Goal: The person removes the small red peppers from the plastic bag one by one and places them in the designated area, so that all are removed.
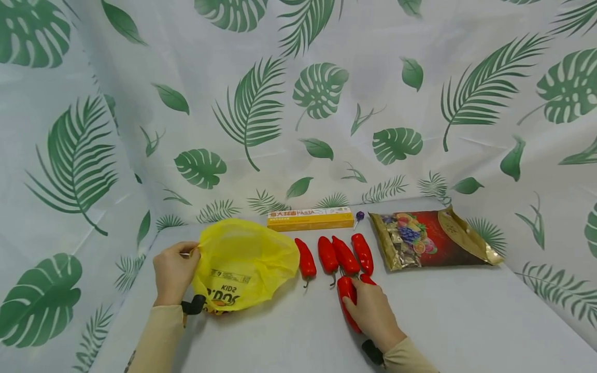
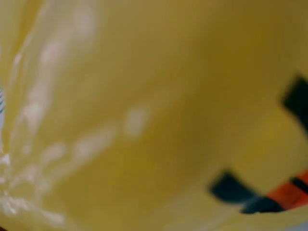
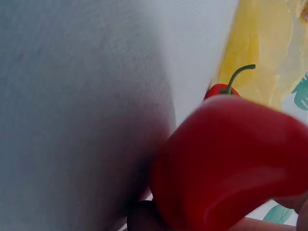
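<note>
In the head view my left hand (image 1: 174, 272) pinches the rim of a yellow plastic bag (image 1: 252, 248), which gapes toward the middle and has dark lettering. That bag (image 2: 144, 115) fills the left wrist view. Low in the middle, my right hand (image 1: 374, 310) grips a long red pepper (image 1: 347, 300), its thumb along the near side. Close up in the right wrist view, the held pepper (image 3: 226, 159) looks glossy. Part of another red pepper (image 1: 367, 278) shows just beyond my fingers. Several more lie behind it, among them a red pepper (image 1: 305, 259) nearest the bag.
A yellow pasta box (image 1: 310, 220) lies along the back of the white table (image 1: 289, 336). Beside it is a purple lollipop (image 1: 359, 216). At the right lies a red and gold packet (image 1: 434, 238) with fruit pictures. A leaf-patterned curtain (image 1: 298, 114) hangs behind and at both sides.
</note>
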`<move>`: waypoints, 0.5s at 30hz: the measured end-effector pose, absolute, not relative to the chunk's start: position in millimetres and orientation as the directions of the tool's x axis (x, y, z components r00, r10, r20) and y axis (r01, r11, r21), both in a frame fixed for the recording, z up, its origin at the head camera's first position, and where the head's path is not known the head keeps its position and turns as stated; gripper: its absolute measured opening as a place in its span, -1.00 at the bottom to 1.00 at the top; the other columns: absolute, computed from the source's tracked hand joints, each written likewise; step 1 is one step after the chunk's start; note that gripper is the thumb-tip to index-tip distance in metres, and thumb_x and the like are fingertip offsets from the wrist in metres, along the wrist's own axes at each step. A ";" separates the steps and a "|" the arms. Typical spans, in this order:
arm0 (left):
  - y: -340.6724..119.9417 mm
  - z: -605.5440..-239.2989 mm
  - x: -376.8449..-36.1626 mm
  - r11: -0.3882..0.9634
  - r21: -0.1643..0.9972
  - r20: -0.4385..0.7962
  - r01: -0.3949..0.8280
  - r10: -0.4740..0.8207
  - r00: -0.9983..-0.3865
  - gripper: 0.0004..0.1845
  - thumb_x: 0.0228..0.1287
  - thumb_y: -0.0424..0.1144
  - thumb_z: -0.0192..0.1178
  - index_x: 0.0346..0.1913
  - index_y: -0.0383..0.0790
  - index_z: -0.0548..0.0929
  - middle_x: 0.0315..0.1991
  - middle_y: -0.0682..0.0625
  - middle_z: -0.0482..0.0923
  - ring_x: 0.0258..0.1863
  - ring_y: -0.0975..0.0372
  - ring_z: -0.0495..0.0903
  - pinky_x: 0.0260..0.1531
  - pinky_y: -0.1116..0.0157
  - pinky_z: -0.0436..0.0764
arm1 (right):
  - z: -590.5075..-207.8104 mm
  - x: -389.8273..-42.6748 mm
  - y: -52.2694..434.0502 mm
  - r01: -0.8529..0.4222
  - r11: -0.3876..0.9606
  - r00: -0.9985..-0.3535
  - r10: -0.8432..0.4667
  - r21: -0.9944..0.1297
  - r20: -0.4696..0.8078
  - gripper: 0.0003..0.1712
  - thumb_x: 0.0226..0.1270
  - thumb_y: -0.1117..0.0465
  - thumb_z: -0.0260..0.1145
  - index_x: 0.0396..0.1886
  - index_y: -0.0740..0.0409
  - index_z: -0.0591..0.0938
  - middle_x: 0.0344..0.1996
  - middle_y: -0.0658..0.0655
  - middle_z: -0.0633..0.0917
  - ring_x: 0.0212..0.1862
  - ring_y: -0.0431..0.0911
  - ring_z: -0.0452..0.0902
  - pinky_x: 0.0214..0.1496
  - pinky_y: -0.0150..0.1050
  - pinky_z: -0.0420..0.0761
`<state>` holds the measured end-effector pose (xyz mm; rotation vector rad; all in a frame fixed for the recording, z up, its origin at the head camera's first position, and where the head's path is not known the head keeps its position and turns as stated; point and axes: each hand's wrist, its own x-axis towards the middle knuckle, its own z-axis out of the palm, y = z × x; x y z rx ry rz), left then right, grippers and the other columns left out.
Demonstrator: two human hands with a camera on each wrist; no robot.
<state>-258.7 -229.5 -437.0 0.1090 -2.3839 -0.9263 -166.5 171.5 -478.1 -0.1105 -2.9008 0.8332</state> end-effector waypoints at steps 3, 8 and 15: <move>-234.8 -437.7 -257.6 0.773 0.617 0.530 0.146 -0.272 -0.803 -0.82 0.31 -0.34 0.31 -0.13 -0.31 0.85 -0.27 -0.26 0.81 -0.33 -0.04 0.75 -0.49 0.23 0.72 | -477.5 -166.6 170.4 0.023 0.855 -0.989 0.094 -0.518 0.112 -0.43 0.18 0.20 0.59 0.11 0.45 0.69 -0.19 0.28 0.81 -0.29 -0.04 0.68 -0.11 0.07 0.82; -242.6 -436.1 -256.7 0.791 0.585 0.603 0.178 -0.278 -0.747 -0.84 0.28 -0.38 0.32 -0.17 -0.34 0.85 -0.31 -0.28 0.81 -0.39 -0.06 0.75 -0.54 0.36 0.61 | -474.6 -165.3 171.5 0.051 0.853 -0.991 0.108 -0.520 0.080 -0.41 0.20 0.16 0.59 0.14 0.42 0.68 -0.24 0.23 0.81 -0.35 -0.09 0.62 -0.18 -0.03 0.83; -242.5 -435.6 -252.1 0.811 0.563 0.607 0.156 -0.278 -0.744 -0.84 0.30 -0.34 0.34 -0.14 -0.32 0.83 -0.27 -0.25 0.81 -0.36 -0.05 0.76 -0.49 0.29 0.66 | -460.8 -159.2 174.2 0.073 0.857 -0.987 0.136 -0.509 0.087 -0.42 0.26 0.12 0.54 0.15 0.43 0.68 -0.63 0.04 0.63 -0.56 -0.15 0.44 -0.62 -0.40 0.47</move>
